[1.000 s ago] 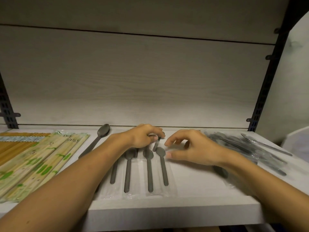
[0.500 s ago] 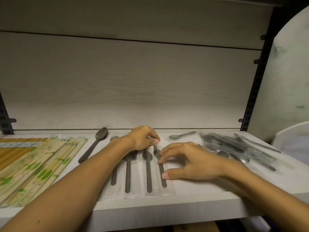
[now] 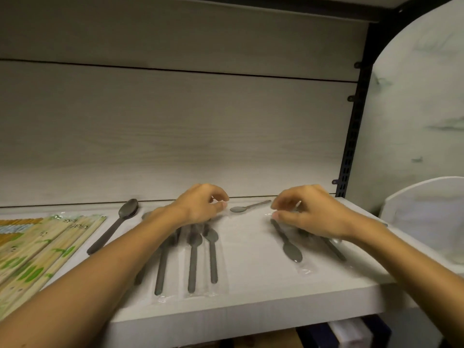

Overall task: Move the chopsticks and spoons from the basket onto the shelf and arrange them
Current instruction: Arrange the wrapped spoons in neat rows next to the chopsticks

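Shelf (image 3: pixel 251 301): white board, carries everything; basket not surely in view, a white curved thing sits at far right, cannot tell what.
Chopsticks (image 3: pixel 45 254): wrapped packs with green print, laid side by side at the left end, look already sorted.
Wrapped spoons row (image 3: pixel 192 257): dark spoons in clear sleeves, parallel, bowls to the back, handles toward the front edge; placed so to form a neat row.
Bare dark spoon (image 3: pixel 114 226): lies slanted between chopsticks and row, unwrapped.
Small spoon (image 3: pixel 247 207): lies at the back between the two hands, apart from both.
Left hand (image 3: pixel 200 205): fingers curled, tips pressed near the bowl ends of the row; likely steadying or squaring them; whether it pinches a sleeve, cannot tell.
Right hand (image 3: pixel 311 212): fingers curled down onto a wrapped spoon (image 3: pixel 288 243), thumb at its handle end; this one lies bowl toward the front, reversed to the row, so probably being picked to turn and join it.
Loose pile: mostly hidden under the right hand and wrist, blurred.
Change: half a second back the right hand lay beside the row's rightmost spoon; now it is off to the right at the pile. Left hand holds the same spot. Small spoon unmoved.
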